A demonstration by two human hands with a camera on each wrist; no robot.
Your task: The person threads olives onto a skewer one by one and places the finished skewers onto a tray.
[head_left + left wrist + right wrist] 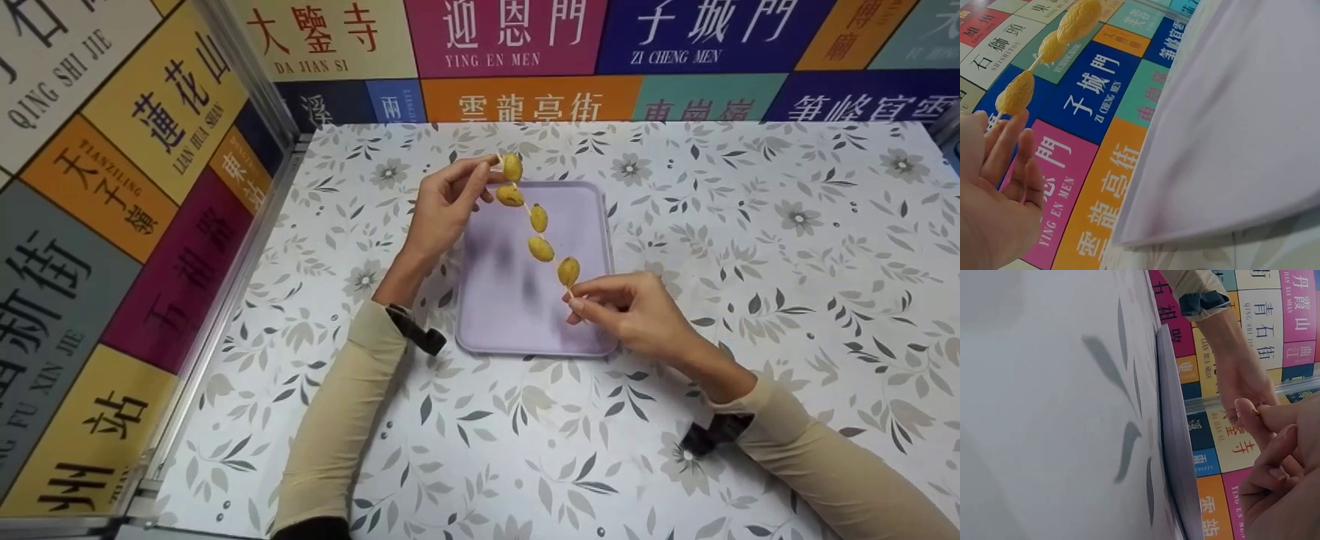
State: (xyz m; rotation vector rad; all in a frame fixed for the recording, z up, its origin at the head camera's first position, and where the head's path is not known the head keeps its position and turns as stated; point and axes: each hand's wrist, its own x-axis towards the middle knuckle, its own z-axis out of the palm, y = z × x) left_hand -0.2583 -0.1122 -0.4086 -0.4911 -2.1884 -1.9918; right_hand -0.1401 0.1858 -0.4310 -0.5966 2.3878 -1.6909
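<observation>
A thin skewer strung with several yellow, wrinkled oval fruits (pixel 541 249) slants through the air above a pale purple tray (pixel 491 307). The left hand (pixel 446 202) pinches its upper, far end between thumb and fingers. At the lower, near end, the right hand (pixel 637 309) pinches the bare stick just below the last fruit (pixel 568 271). In the left wrist view, three fruits (pixel 1016 94) show beyond the left hand (pixel 1002 191). The right wrist view shows the right hand's curled fingers (pixel 1269 467); the fruits are out of sight there.
The tray lies flat on a table (pixel 750 300) covered in a white leaf-and-flower print. Panels with large printed characters (pixel 510 37) stand along the back and the left side (pixel 172 112). Both wrists wear black straps (pixel 420 330) over beige sleeves.
</observation>
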